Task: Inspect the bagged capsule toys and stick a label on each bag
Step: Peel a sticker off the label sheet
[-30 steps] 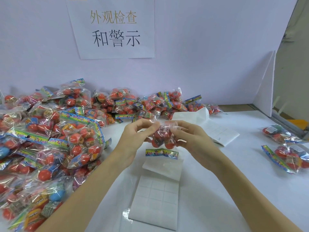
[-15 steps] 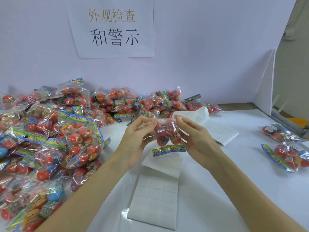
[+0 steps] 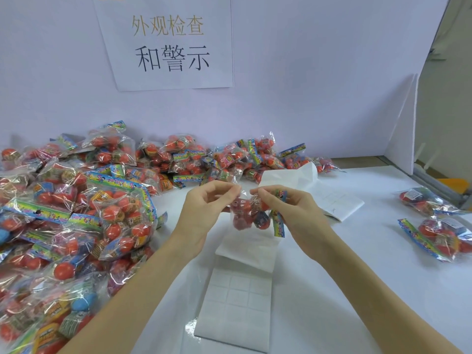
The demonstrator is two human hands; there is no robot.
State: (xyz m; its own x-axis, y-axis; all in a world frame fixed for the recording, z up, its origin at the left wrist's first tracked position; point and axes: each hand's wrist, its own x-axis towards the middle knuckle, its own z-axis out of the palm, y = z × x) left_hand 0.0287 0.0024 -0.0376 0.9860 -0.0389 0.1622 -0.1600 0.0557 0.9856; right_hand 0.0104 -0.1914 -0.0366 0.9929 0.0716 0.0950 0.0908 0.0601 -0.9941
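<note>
Item: 1 bag [image 3: 251, 213] of capsule toys, clear crinkly film with a printed header strip [image 3: 278, 223], holding several red capsules and what looks like 1 darker one; motion blur makes the exact count uncertain. Location: raised above the white table [image 3: 357, 290], in front of the person, directly over the label sheet [image 3: 233, 310]. Grip: left hand [image 3: 204, 213] pinches the film at the bag's upper left edge between thumb and curled fingertips; right hand [image 3: 293, 213] pinches the upper right edge near the header strip, fingers curled round it. Both holds are narrow pinches on film, not on the capsules. Position relative to grip: the capsules hang below and between the 2 pinch points, the header strip turned to stand roughly upright along the right-hand side. Handling estimate: light; film soft, slick and noisy, likely to slide if pinched loosely; capsules hard and round, free to roll inside and shift the load. Best hold is probably the header strip or a sealed edge, where the film is doubled and stiffer; a label will want a flat stretch of film pulled taut over the capsules. Nearby stock: large pile of bags [image 3: 76, 213] at left, 2 bags [image 3: 439, 226] set apart at right, a second sheet of paper [image 3: 332, 198] behind the hands.
</note>
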